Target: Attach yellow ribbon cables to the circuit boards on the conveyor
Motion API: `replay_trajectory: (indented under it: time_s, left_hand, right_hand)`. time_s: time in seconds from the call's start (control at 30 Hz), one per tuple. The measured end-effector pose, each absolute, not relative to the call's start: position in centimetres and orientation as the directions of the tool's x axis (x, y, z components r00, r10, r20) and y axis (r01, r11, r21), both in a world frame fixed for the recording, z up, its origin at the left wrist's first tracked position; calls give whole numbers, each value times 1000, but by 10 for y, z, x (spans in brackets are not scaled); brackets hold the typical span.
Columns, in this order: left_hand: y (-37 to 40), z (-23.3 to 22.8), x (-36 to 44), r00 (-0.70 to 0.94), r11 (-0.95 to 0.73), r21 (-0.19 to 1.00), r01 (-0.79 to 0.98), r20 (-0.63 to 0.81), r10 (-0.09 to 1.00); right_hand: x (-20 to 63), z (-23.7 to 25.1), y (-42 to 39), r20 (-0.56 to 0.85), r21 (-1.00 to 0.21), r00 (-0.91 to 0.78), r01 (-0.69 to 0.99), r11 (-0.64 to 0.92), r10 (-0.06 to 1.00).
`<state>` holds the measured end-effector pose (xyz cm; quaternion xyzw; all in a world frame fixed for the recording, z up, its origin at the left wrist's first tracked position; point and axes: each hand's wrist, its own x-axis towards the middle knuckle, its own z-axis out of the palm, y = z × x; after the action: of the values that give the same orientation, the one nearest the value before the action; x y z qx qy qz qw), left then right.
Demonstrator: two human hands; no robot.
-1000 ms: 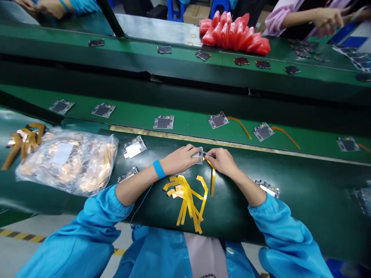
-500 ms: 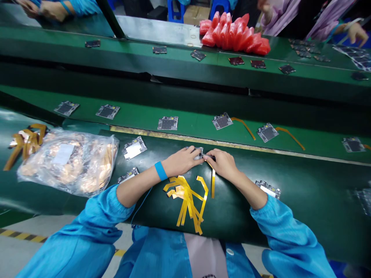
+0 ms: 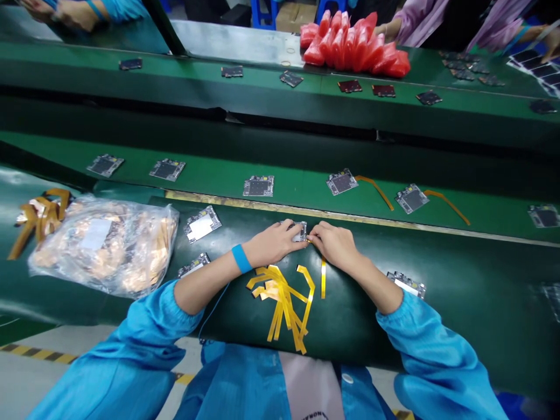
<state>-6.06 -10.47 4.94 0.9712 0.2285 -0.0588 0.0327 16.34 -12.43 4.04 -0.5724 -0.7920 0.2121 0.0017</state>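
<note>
Both hands hide most of the small circuit board (image 3: 301, 231) between them.

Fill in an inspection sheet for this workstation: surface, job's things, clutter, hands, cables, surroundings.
Surface: dark green mat, bare at right.
Job's things: small silver circuit board pinched by left hand; right hand presses a yellow flat ribbon strip to it.
Clutter: pile of loose yellow strips; clear plastic bag of parts; spare boards.
Hands: both bare, closed on the work.
Cables: nothing seen.
Surroundings: green conveyor belt carrying boards; stack of red bags.
</note>
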Motion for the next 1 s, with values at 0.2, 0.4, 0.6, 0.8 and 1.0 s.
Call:
replay_trajectory:
  time_s: [0.2, 0.4, 0.6, 0.8, 1.0]
  left_hand:
    - [-103, 46, -66, 878, -876, 69, 477, -72, 472]
    - [-91, 53, -68, 865, -866, 48, 497, -104, 491]
    - [-76, 60, -62, 882, -889, 29, 458, -137, 450]
    - [-32, 75, -50, 793, -793, 27, 609, -56, 607]
    - [15, 79, -54, 508, -509, 74, 858, 31, 861]
  right_hand:
    - [174, 27, -128, -127, -552, -303, 813, 187, 945]
    - [197, 4, -128, -92, -944, 57, 313, -105, 994]
    - [203, 3, -125, -137, -990, 142, -58, -130, 980]
    - [205, 7, -124, -122, -964, 169, -254, -76, 978]
    - [206, 4, -124, -111, -978, 176, -195, -76, 978]
